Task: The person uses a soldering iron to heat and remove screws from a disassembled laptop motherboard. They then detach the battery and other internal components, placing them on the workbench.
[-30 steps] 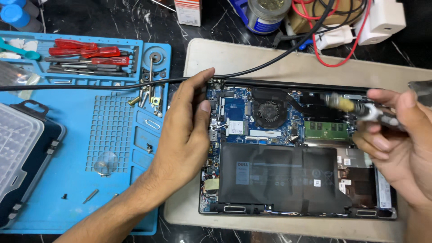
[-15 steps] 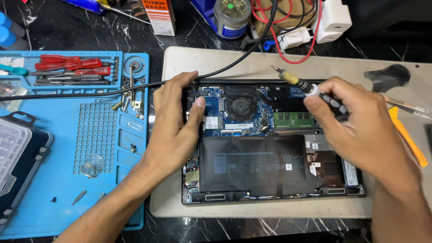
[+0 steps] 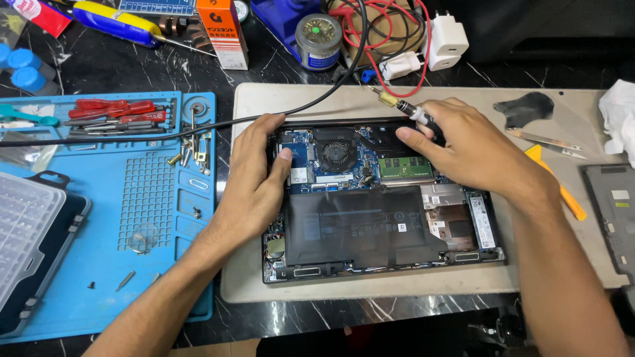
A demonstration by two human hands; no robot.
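Left hand (image 3: 254, 182) lies flat, fingers together and gripping nothing, on the left edge of the opened laptop (image 3: 380, 205); thumb tip rests on the blue circuit board beside the cooling fan (image 3: 335, 153). The laptop sits bottom-up with its cover off, on a grey work pad (image 3: 370, 291) at mid-bench. The large black battery (image 3: 357, 225) fills the near half of the chassis; fan and green memory module (image 3: 405, 169) occupy the far half. Right hand (image 3: 473, 152) rests over the far right of the chassis, fingers closed round a screwdriver (image 3: 405, 109) with a black grip and brass-coloured collar; the tip points up and away to the far left, clear of the board.

Left of the pad: blue repair mat (image 3: 106, 198) with loose screws and, in its far tray, red-handled tools (image 3: 116, 112). A black cable (image 3: 198, 129) crosses mat and pad. Right of the laptop: an orange pry tool (image 3: 562, 188). Far edge: solder reel (image 3: 317, 39), white charger (image 3: 446, 43).
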